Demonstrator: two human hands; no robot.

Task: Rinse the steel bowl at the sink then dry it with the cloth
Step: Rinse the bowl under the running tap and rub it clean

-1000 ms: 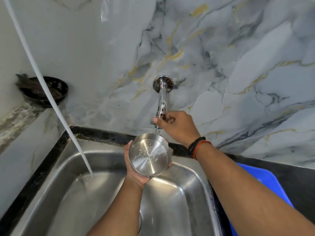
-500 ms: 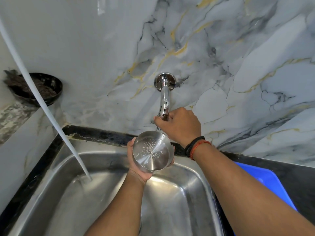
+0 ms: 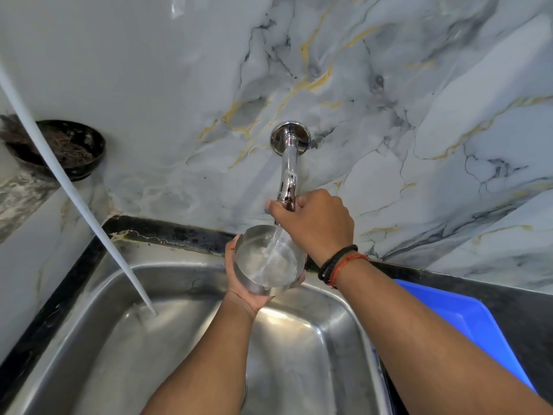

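**Hands at the tap: steel bowl under running water**

Left hand (image 3: pixel 239 272) cups the steel bowl (image 3: pixel 269 260) from beneath and behind, fingers wrapped round its wall and closed on it. The bowl is held above the far edge of the sink (image 3: pixel 185 348), directly below the tap's outlet, tilted with its mouth toward the camera. A stream of water (image 3: pixel 273 245) falls from the tap into the bowl and spreads over its inner surface.

Right hand (image 3: pixel 314 223) is closed round the lower end of the chrome tap (image 3: pixel 288 172), fingers curled over it; the part gripped is hidden by the hand. Dark and orange wristbands (image 3: pixel 339 263) sit on the right wrist.

The tap projects from a marble-patterned wall (image 3: pixel 419 100). A white hose (image 3: pixel 68 187) slants down from the upper left, its end resting in the sink basin's left part. A black bowl (image 3: pixel 70 148) with dark contents stands on a ledge at the left, well apart from the sink. A blue tray (image 3: pixel 466 324) lies on the dark counter (image 3: pixel 520 319) just right of the sink, partly behind the right forearm.
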